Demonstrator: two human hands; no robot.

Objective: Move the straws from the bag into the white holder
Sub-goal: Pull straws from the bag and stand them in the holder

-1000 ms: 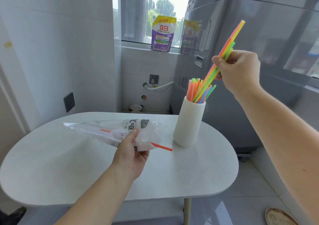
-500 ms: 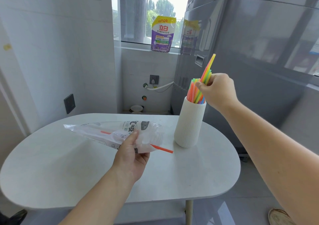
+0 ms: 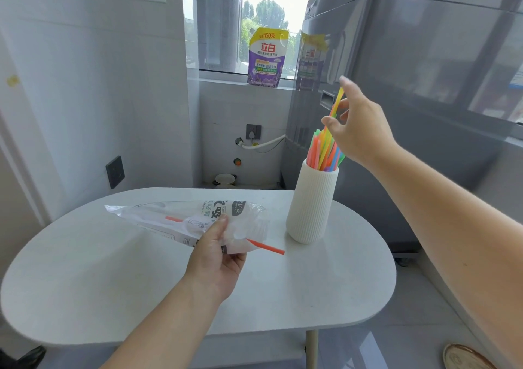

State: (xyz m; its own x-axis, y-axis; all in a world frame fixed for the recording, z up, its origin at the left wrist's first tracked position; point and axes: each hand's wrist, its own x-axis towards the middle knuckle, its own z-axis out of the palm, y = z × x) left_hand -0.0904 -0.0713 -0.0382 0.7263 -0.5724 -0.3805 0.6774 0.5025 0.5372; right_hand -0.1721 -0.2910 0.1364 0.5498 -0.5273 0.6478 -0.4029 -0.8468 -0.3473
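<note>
Both forearms, the left hand (image 3: 215,259) and right hand (image 3: 360,126) are bare.

The lower ends of the straws (image 3: 322,150) are hidden inside the white holder (image 3: 310,207). The left hand (image 3: 215,258) covers part of the bag (image 3: 147,215). The right hand (image 3: 359,125) is blurred at its fingertips.

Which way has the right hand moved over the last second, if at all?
Yes: the right hand came down and left toward the white holder, ending just up and right of its rim, beside the straws.
</note>
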